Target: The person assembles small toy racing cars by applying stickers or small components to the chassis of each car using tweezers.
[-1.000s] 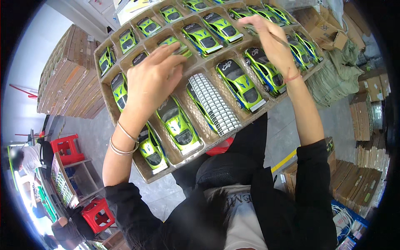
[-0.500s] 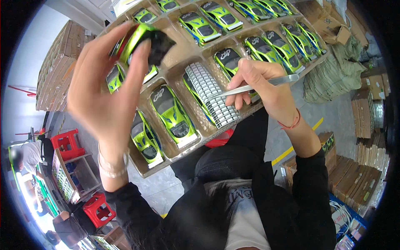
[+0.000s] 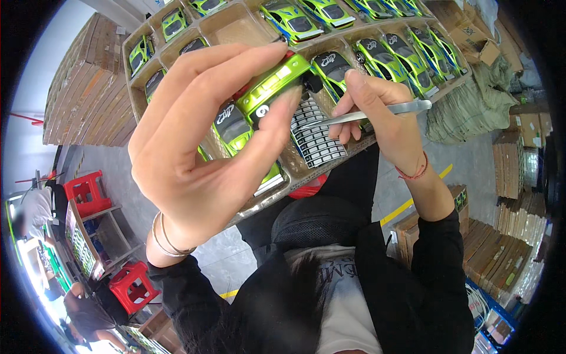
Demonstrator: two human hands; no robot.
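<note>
My left hand (image 3: 191, 144) holds a bright green toy car (image 3: 272, 85) between thumb and fingertips, tilted, with a black wheel showing at its right end. In my right hand (image 3: 386, 118) is a pair of metal tweezers (image 3: 413, 107), pointing left, with the tips over a sheet of small white-and-black stickers (image 3: 321, 144). The sheet lies across a compartment of the brown plastic tray (image 3: 230, 26). Similar green toy cars (image 3: 292, 20) sit in other compartments. My left hand and the held car hide part of the tray's near left side.
Stacked flat cardboard (image 3: 82, 82) stands at the left, with red stools (image 3: 134, 288) below it. A woven sack (image 3: 466, 112) and an open carton (image 3: 471, 38) are at the far right. More cardboard stacks (image 3: 495, 253) line the right. Other people (image 3: 88, 312) sit at the lower left.
My left hand has brought the car rightward and nearer, close to the sticker sheet, and the car has turned. The right hand with the tweezers has barely moved.
</note>
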